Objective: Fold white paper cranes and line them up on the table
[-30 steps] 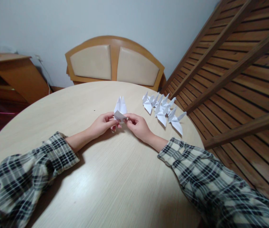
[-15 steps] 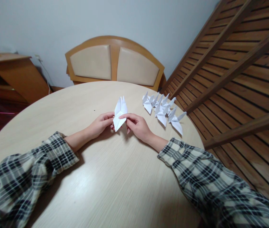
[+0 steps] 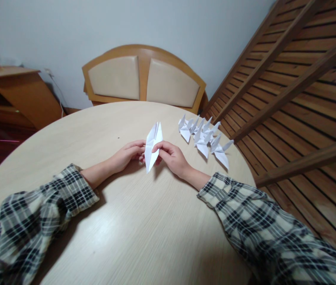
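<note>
A piece of white folded paper (image 3: 151, 147), long and narrow with two upright points at its far end, is held just over the middle of the table. My right hand (image 3: 173, 159) pinches its right edge, thumb on top and fingers underneath. At the paper's left edge, my left hand (image 3: 129, 156) has its fingers closed, with the fingertips partly hidden behind the paper. To the right stand several finished white paper cranes (image 3: 202, 147), grouped close together, with wings and necks raised.
The round pale wooden table (image 3: 120, 229) carries everything. Behind it stands a padded wooden headboard (image 3: 114, 79) against the wall. A slatted wooden panel (image 3: 298, 99) slants along the right side. A brown wooden desk (image 3: 16, 95) is at the far left.
The near flap of the folded paper has swung down toward me, so the paper now looks longer and narrower and is turned slightly. Both hands have stayed nearly in place.
</note>
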The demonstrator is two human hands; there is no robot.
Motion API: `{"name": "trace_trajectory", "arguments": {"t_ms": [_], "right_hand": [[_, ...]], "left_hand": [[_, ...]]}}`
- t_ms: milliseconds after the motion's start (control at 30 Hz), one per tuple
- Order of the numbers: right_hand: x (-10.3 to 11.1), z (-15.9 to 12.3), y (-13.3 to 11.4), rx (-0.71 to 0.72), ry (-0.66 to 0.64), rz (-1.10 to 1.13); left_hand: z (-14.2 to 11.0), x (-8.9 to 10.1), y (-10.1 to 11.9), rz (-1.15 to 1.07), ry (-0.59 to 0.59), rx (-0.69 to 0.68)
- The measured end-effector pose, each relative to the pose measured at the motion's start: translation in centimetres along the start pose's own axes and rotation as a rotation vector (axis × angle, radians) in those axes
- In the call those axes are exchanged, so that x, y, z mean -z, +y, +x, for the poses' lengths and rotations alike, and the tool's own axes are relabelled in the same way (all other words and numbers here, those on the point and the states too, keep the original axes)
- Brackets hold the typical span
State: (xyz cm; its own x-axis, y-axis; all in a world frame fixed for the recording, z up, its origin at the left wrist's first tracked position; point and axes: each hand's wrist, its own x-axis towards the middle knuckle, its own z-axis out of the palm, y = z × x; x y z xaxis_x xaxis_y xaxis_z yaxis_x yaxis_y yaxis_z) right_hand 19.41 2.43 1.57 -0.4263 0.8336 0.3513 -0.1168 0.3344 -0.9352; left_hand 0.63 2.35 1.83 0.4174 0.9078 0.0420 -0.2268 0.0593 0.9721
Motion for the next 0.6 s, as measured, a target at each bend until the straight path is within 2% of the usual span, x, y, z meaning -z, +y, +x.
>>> {"name": "trace_trajectory", "arguments": {"t_ms": [100, 367, 600], "right_hand": [[-0.02, 0.0, -0.05, -0.005, -0.014, 0.0], [0.17, -0.07, -0.07, 0.047, -0.058, -0.137], [0.16, -0.17, -0.27, 0.095, -0.058, -0.192]], "left_hand": [[0.13, -0.07, 0.09, -0.002, -0.023, 0.034], [0.35, 0.35, -0.52, 0.142, 0.04, -0.069], [0.35, 0.43, -0.52, 0.189, 0.056, -0.057]]}}
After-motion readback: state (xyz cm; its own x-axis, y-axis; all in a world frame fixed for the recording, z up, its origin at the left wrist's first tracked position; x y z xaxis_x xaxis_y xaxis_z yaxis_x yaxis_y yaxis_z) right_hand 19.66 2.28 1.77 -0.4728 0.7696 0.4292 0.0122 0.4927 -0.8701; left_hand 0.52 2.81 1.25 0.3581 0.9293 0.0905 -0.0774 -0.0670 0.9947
